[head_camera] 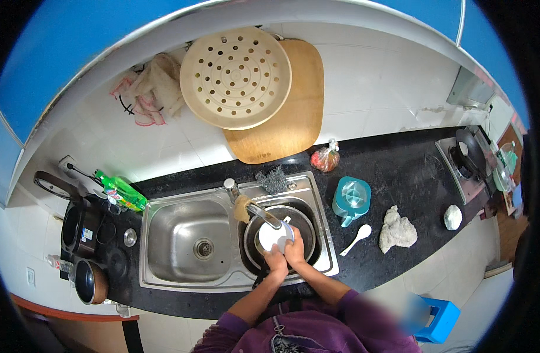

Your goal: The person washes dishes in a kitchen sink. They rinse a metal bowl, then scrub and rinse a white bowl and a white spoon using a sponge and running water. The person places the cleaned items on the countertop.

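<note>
A white bowl (269,234) is held under the spout of the metal faucet (265,214), above the right sink basin. My left hand (276,261) grips its near side, and my right hand (295,249) has hold of its right rim. Beneath them a round dark pan (309,225) fills most of that basin. A small white piece, perhaps a spoon handle, shows beside the bowl; the rest of the pan's contents is hidden by the bowl and hands. Around the faucet neck is a tan sponge or cloth (241,209).
Left lies the other steel basin (177,247), with a green detergent bottle (122,192) behind it. Steel wool (272,180) rests on the sink's back edge. A teal-lidded pitcher (351,198), white spoon (357,239) and crumpled cloth (397,230) lie right. A blue stool (444,320) stands below.
</note>
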`<state>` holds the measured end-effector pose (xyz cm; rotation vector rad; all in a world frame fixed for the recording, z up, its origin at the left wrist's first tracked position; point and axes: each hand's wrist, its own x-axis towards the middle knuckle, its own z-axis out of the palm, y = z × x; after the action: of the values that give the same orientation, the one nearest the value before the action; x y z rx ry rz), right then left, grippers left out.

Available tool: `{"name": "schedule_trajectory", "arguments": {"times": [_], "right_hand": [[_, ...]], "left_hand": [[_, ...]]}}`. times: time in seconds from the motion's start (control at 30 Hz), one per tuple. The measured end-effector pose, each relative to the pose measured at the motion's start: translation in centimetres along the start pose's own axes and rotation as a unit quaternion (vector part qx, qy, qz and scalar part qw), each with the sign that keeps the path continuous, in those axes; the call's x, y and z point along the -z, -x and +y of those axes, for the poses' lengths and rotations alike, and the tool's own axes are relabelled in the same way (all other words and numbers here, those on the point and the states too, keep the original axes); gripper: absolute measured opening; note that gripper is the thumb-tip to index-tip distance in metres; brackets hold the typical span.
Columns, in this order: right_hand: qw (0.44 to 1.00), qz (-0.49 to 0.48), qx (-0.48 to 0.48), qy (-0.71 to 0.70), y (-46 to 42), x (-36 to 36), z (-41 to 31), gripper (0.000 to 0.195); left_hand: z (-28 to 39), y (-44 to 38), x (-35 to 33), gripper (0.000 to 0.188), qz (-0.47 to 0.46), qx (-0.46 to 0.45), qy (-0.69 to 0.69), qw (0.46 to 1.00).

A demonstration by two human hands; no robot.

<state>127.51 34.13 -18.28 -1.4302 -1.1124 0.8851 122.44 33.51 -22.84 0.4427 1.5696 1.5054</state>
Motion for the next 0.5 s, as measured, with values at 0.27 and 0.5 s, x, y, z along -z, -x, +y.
{"name": "schedule_trajectory", "arguments": {"times": [0.27,0.5], "right_hand": [[0.998,-0.026,-0.011,0.053,-0.6,2.9,-0.7,0.039],[0.993,0.035,-0.005,0.112,-3.9,4.1,1.6,0.040]], "left_hand": [[3.5,-3.6,1.4,0.033,-0.160,-0.295,-0.426,0.840],[6.1,-7.2,3.3,0.034,-0.099,-0.339,-0.397,0.847]]}}
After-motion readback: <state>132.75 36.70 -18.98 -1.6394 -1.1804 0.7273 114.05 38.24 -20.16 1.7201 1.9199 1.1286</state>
